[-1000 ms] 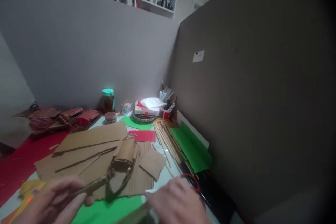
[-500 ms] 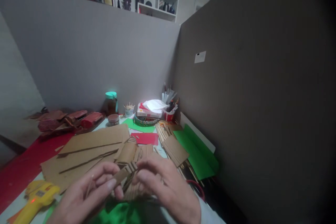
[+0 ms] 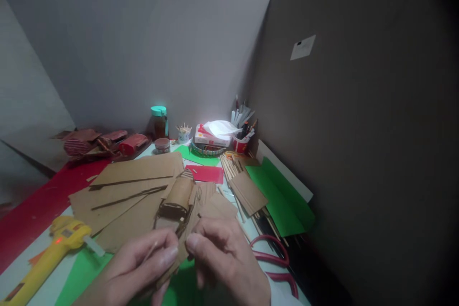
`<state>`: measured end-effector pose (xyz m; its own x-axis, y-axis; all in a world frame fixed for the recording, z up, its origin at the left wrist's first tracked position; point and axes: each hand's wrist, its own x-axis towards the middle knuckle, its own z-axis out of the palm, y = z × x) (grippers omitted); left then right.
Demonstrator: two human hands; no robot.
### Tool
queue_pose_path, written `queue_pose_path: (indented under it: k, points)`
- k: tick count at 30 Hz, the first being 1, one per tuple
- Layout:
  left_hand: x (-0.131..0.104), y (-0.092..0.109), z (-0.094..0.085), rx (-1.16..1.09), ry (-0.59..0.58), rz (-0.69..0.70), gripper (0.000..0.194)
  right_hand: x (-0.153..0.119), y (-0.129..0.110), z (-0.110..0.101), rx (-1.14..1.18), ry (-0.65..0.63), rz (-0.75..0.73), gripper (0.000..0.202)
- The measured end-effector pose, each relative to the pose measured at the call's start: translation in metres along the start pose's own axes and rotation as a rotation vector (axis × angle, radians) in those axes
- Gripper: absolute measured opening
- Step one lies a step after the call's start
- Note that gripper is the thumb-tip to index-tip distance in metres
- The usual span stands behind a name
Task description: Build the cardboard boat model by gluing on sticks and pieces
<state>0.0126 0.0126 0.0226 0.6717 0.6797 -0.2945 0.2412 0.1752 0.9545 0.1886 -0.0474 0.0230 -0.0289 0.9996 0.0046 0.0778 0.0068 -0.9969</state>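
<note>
My left hand (image 3: 139, 267) and my right hand (image 3: 225, 260) meet low in the view, fingertips almost touching. Between them they pinch a narrow strip of corrugated cardboard (image 3: 179, 253) that slants down to the left, above a green paper sheet (image 3: 86, 270). Just beyond the fingers lies a rolled cardboard piece (image 3: 177, 198) on flat brown cardboard sheets (image 3: 132, 186). Both hands are closed on the strip.
A yellow glue gun (image 3: 50, 253) lies at the left. Red-handled scissors (image 3: 274, 260) lie to the right, near wooden sticks (image 3: 229, 167) and green sheets (image 3: 279, 196). A teal-lidded jar (image 3: 158, 122), tissue box (image 3: 213, 136) and pen cup (image 3: 241, 141) stand at the back.
The view has tilted downward and shifted. Both hands came together on the cardboard strip and have drawn nearer to me. A cardboard square now rests on the wooden sticks.
</note>
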Motion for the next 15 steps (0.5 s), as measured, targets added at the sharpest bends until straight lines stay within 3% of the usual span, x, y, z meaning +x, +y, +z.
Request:
queue_pose_path:
  k: [4, 7, 9, 12, 14, 15]
  points:
    - [-0.004, 0.007, 0.0, -0.07, 0.023, -0.016, 0.052, -0.005, -0.007, -0.002, -0.044, -0.057, 0.001, 0.044]
    - [-0.009, 0.009, 0.0, -0.137, 0.017, -0.031, 0.049, -0.019, -0.01, -0.019, -0.203, 0.025, -0.056, 0.043]
    - [-0.012, 0.009, 0.0, -0.196, 0.044, -0.06, 0.047, -0.036, -0.004, -0.036, -0.397, 0.119, -0.087, 0.027]
    - [-0.018, 0.009, -0.002, -0.283, 0.11, -0.097, 0.046, -0.066, 0.02, -0.066, -1.127, 0.135, -0.15, 0.017]
    - [-0.021, 0.009, -0.003, -0.34, 0.165, -0.089, 0.044, -0.083, 0.04, -0.082, -1.194, 0.121, -0.173, 0.023]
    - [-0.022, 0.008, -0.003, -0.369, 0.183, -0.08, 0.042, -0.088, 0.05, -0.088, -1.249, 0.091, -0.258, 0.033]
